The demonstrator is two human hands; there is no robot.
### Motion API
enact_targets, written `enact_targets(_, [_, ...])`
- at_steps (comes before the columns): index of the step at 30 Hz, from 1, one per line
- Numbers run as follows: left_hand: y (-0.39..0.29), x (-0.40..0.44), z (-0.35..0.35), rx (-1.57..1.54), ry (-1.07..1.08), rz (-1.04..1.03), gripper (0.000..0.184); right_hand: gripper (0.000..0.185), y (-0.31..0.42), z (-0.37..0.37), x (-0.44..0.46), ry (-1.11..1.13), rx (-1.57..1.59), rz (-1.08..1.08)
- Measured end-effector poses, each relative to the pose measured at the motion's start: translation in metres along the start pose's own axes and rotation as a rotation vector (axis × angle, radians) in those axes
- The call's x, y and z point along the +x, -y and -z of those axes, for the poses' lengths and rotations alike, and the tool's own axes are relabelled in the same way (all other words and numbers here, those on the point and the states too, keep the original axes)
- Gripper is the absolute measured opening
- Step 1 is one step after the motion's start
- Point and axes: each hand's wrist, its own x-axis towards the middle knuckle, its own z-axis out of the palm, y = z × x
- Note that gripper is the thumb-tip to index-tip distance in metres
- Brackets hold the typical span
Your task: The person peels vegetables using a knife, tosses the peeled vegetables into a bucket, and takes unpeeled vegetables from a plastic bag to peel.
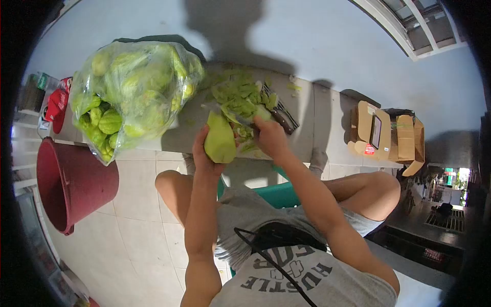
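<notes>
Left hand (204,157) partly hidden behind green fruit (220,140); window (433,31) cut off by top edge.

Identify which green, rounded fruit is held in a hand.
The smooth, pale-green fruit in the left hand; the ridged, deeper-green fruits sit inside the clear plastic bag, unheld.

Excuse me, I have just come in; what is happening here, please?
A seated person holds a smooth green vegetable in the left hand. The right hand grips a thin tool close to it; its kind is unclear. Beyond, green peelings lie heaped, and to the left stands a clear bag of more green vegetables.
</notes>
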Motion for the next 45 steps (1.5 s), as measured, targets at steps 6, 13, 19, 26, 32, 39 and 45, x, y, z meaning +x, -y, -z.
enact_targets(6, [0.000,0.005,-0.003,-0.115,-0.052,-0.068,0.054,0.020,-0.008,-0.002,0.004,-0.014,0.109,-0.170])
enact_targets(13, [-0.005,0.007,0.003,-0.059,-0.094,-0.058,0.052,0.015,0.003,0.009,-0.009,0.009,0.019,-0.033])
enact_targets(19, [0.000,0.016,0.018,-0.229,-0.002,0.019,0.045,0.020,0.046,0.029,-0.014,-0.006,-0.106,0.315])
enact_targets(26, [0.000,0.015,0.017,-0.259,0.021,0.022,0.047,0.023,0.044,0.018,-0.012,-0.026,-0.091,0.331])
enact_targets(32, [-0.004,0.008,0.013,-0.105,-0.175,-0.024,0.046,0.028,0.028,0.012,-0.011,-0.007,-0.006,0.222])
enact_targets(39, [-0.005,0.004,0.010,0.019,-0.098,-0.046,0.049,0.030,0.012,0.007,-0.010,0.046,0.048,0.160])
enact_targets(45, [-0.007,0.002,0.006,0.070,-0.156,-0.010,0.051,0.030,0.012,0.013,-0.005,0.083,0.006,0.122])
